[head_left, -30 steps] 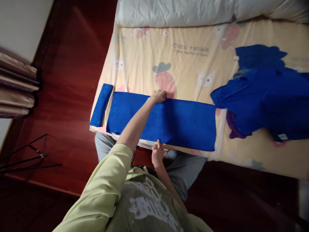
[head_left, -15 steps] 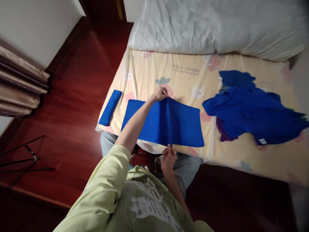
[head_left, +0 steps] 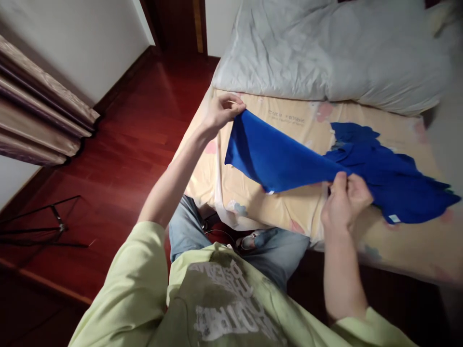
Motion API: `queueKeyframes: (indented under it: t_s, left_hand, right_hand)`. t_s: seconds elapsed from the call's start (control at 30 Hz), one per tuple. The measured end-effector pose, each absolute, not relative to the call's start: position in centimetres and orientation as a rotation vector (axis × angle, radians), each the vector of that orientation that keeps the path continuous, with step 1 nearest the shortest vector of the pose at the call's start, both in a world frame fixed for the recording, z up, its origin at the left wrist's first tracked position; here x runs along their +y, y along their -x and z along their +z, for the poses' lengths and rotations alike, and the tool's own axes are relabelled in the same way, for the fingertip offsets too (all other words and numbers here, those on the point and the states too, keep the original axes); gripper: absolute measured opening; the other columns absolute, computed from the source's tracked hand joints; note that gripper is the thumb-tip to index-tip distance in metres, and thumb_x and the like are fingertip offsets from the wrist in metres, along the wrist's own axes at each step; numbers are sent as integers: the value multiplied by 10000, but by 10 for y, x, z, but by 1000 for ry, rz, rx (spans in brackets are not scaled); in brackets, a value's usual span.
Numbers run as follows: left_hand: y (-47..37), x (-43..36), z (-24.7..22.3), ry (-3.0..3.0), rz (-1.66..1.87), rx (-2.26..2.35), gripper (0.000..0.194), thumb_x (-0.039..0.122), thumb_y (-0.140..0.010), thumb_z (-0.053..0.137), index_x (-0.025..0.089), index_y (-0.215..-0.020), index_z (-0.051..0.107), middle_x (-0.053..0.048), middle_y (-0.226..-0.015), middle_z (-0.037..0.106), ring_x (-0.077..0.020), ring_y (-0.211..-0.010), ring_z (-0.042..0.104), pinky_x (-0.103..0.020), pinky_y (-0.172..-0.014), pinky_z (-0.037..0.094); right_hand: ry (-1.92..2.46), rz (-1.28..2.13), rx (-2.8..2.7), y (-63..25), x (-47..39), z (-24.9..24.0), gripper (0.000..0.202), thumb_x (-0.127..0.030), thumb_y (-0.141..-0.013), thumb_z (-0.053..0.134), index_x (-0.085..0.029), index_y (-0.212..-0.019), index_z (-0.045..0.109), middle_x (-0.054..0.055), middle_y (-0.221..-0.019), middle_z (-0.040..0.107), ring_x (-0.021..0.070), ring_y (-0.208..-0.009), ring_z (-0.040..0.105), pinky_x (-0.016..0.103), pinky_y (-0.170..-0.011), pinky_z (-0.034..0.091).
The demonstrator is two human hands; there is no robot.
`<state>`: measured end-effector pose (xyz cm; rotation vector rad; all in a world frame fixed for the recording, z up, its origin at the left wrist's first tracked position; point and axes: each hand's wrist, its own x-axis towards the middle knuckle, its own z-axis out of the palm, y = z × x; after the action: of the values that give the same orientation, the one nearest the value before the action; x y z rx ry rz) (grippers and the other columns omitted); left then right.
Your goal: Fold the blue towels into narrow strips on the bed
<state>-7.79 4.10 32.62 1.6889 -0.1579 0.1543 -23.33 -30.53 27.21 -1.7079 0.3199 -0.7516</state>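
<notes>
A blue cloth (head_left: 275, 156) hangs stretched in the air above the bed's yellow printed sheet (head_left: 300, 212). My left hand (head_left: 222, 110) pinches its far upper edge, raised over the bed's left side. My right hand (head_left: 345, 197) grips the cloth's other end, low and to the right, near the bed's front edge. Just beyond my right hand lies a heap of blue cloths (head_left: 390, 173) on the sheet. The small folded blue cloth seen earlier is out of sight.
A crumpled white duvet (head_left: 325, 53) covers the far part of the bed. Dark red wooden floor (head_left: 137, 125) runs along the bed's left. Curtains (head_left: 36, 120) hang at the left, and a black stand's legs (head_left: 47, 226) rest on the floor.
The blue cloth lay flat on the bed under both hands; now both hands have lifted it off the sheet, my right hand moving right. The view has tilted up and shifted right.
</notes>
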Motion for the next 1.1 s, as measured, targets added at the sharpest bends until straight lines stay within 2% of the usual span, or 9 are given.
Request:
queueKeyframes:
  t_s: [0.07, 0.13, 0.3, 0.5, 0.67, 0.8, 0.87, 0.97, 1.1]
  left_hand:
    - [86, 62, 342, -1695, 233, -107, 265, 355, -852, 814, 168, -923, 639, -17, -824, 675, -184, -885, 689, -358, -840, 566]
    - [95, 77, 356, -1705, 296, -28, 265, 350, -836, 832, 188, -896, 631, 9, -802, 679, -185, -927, 676, -378, -894, 564]
    - [108, 101, 377, -1705, 370, 51, 178, 255, -872, 792, 271, -831, 620, 80, -743, 676, -133, -882, 609, -353, -975, 530]
    - [107, 120, 369, -1744, 403, 130, 139, 388, -881, 752, 299, -902, 647, 61, -746, 693, -183, -981, 655, -378, -909, 542]
    - [109, 131, 362, -1721, 452, 86, 168, 407, -838, 777, 324, -912, 652, 107, -802, 731, -146, -833, 658, -400, -915, 570]
    - [115, 132, 363, -1731, 336, 71, 243, 501, -862, 757, 321, -974, 639, 97, -811, 741, -190, -1011, 704, -441, -999, 568]
    - [119, 130, 365, -1724, 308, 63, 218, 483, -873, 753, 314, -959, 646, 87, -838, 748, -191, -1021, 716, -452, -1014, 571]
    - [126, 125, 369, -1706, 304, 36, 150, 419, -880, 761, 304, -888, 665, 68, -837, 740, -176, -919, 735, -444, -966, 603]
    - [136, 118, 375, -1694, 287, 39, 213, 406, -878, 776, 219, -875, 676, 24, -764, 687, -189, -895, 761, -389, -883, 633]
  right_hand:
    - [1634, -739, 204, 198, -303, 298, 473, -598, -736, 837, -184, -821, 625, -31, -658, 540, 105, -579, 517, 324, -659, 506]
    - [1581, -675, 125, 168, -296, 322, 387, -485, -775, 853, -176, -783, 621, -36, -645, 527, 90, -572, 511, 303, -636, 486]
    - [1513, -496, 29, 126, -275, 362, 247, -331, -916, 739, -148, -813, 608, -6, -726, 556, 81, -624, 543, 259, -604, 391]
    - [1525, -372, -45, 115, -264, 371, 232, -313, -945, 691, -101, -867, 640, 22, -835, 609, 61, -662, 522, 284, -659, 364]
    - [1552, -331, -25, 114, -261, 371, 191, -256, -907, 741, -71, -921, 699, 30, -852, 633, 70, -687, 548, 291, -652, 370]
    - [1556, -266, 18, 114, -265, 372, 149, -213, -919, 721, -70, -949, 694, 78, -954, 667, 70, -712, 556, 285, -632, 349]
    - [1577, -243, 16, 115, -269, 372, 175, -231, -925, 722, -67, -978, 692, 93, -987, 671, 65, -710, 539, 287, -632, 345]
    - [1599, -249, 38, 118, -276, 373, 196, -256, -927, 731, -71, -979, 694, 83, -959, 665, 61, -688, 521, 294, -630, 347]
    - [1602, -249, 128, 133, -280, 383, 164, -246, -938, 720, -90, -916, 673, 72, -916, 669, 58, -634, 521, 297, -600, 339]
